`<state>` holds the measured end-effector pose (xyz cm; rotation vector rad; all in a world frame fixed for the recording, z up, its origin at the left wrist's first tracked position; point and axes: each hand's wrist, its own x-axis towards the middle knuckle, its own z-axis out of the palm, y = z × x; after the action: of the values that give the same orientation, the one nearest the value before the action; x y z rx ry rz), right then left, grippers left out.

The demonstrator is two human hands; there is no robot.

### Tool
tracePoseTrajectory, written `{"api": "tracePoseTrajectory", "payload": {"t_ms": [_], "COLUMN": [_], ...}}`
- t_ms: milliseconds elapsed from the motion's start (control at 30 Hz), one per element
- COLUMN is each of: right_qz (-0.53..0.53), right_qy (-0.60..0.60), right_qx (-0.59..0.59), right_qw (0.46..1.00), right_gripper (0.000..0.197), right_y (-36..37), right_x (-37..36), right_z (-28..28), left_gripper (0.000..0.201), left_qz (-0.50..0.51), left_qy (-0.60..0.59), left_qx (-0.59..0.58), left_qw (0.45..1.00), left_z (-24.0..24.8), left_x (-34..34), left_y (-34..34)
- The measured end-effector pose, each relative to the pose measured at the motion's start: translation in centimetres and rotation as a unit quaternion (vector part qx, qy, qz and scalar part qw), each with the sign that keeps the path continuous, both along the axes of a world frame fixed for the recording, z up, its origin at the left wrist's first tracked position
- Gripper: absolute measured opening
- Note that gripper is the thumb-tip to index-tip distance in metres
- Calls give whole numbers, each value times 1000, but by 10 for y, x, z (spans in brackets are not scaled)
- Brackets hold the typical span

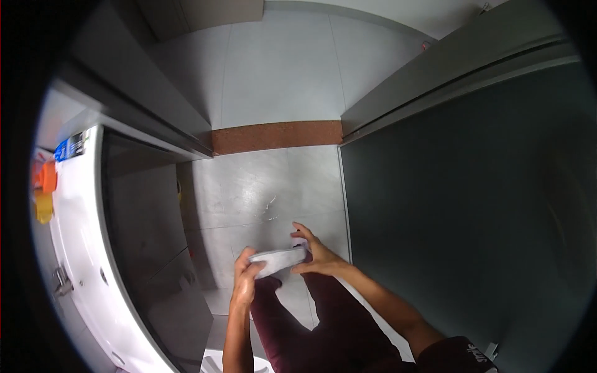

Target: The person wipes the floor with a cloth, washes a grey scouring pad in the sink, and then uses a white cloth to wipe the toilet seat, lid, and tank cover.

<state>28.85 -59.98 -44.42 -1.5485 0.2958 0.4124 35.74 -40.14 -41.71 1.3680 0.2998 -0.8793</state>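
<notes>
Above my knees, a white oblong thing [278, 260] with rounded edges lies across the space between my hands; its kind is not clear. My left hand [244, 276] is closed on its left end, thumb on the near side. Around its right end curve the fingers and thumb of my right hand [317, 255], spread wide. A small pale purple and dark patch shows by the right palm, partly hidden by the fingers.
On the left stands a white washbasin [81, 211] with a metal tap [63, 281] over a dark cabinet [146, 217]. Orange and yellow containers sit at its back. A large dark door [466, 205] fills the right. A reddish-brown threshold [277, 135] crosses the grey tiled floor ahead.
</notes>
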Motion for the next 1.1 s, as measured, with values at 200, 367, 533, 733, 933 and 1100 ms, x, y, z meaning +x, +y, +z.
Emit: {"api": "tracePoseTrajectory", "payload": {"t_ms": [200, 367, 533, 733, 933, 1100], "right_qz": [-13, -145, -219, -184, -102, 149], "right_qy": [138, 203, 261, 50, -165, 50], "right_qx": [163, 24, -164, -503, -674, -843], "right_qw": [977, 968, 926, 843, 713, 514], "right_gripper": [53, 34, 31, 42, 38, 17], "right_y": [-59, -78, -112, -199, -308, -351], "right_x": [44, 54, 83, 119, 224, 246], "right_z": [-52, -106, -192, -355, -368, -400], "left_gripper": [13, 28, 28, 19, 23, 25], "left_qz": [-108, -110, -130, -195, -266, -280], "left_qy": [-1, -24, -72, -101, -183, -379], "left_qx": [-20, -38, 2, 57, 112, 65], "left_qw": [994, 993, 989, 974, 940, 880], "left_z": [-69, -120, -258, -428, -548, -568], "left_x": [60, 115, 169, 225, 305, 364], "left_y": [-81, -112, -78, -76, -139, -225]}}
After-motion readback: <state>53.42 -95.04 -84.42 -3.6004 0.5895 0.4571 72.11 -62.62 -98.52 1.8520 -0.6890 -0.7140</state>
